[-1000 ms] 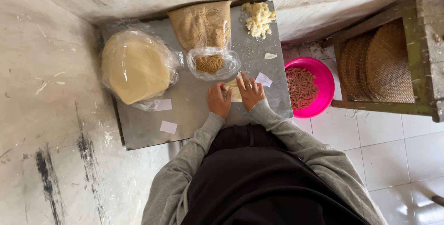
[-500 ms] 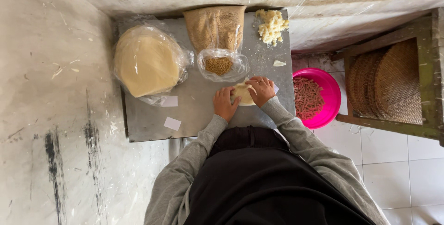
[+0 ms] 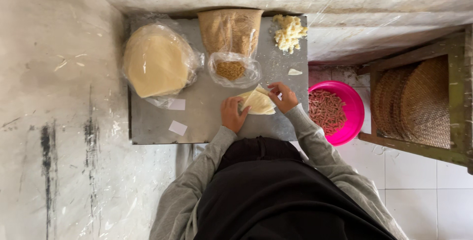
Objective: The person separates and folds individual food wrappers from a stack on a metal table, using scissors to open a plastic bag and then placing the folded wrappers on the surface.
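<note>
1. Since a second ago, both hands have lifted a pale, thin, triangular folded pastry sheet (image 3: 258, 103) off the board; earlier it lay flat and mostly hidden beneath the fingers.
2. A flat grey rectangular work board (image 3: 207, 117) lies on the pale, paint-streaked floor (image 3: 54, 121), against a plastic-draped wall.
3. At right, a dark wooden-framed stand (image 3: 419, 136) holds round woven wicker trays (image 3: 419, 102) stacked on edge.
4. On the board's far left, a clear plastic bag (image 3: 192, 62) wraps a round stack of pale yellow pastry sheets (image 3: 155, 65).
5. At the board's far edge, a tall clear bag of tan crumb-like filling (image 3: 230, 30) stands behind a smaller open bag of brown granular filling (image 3: 230, 69).
6. A bright pink round plastic bowl (image 3: 354, 109) sits on the tiled floor just beside the board's right edge, holding finished reddish-brown rolled pieces (image 3: 326, 110).
7. A heap of pale crumbly dough scraps (image 3: 289, 32) lies at the board's far right corner.
8. The left hand (image 3: 232, 114), fingers curled, grips the folded sheet's near left edge.
9. The right hand (image 3: 283, 97) pinches the sheet's right corner between thumb and fingertips.
10. Small white paper squares (image 3: 177, 127) lie loose on the board's near left.
</note>
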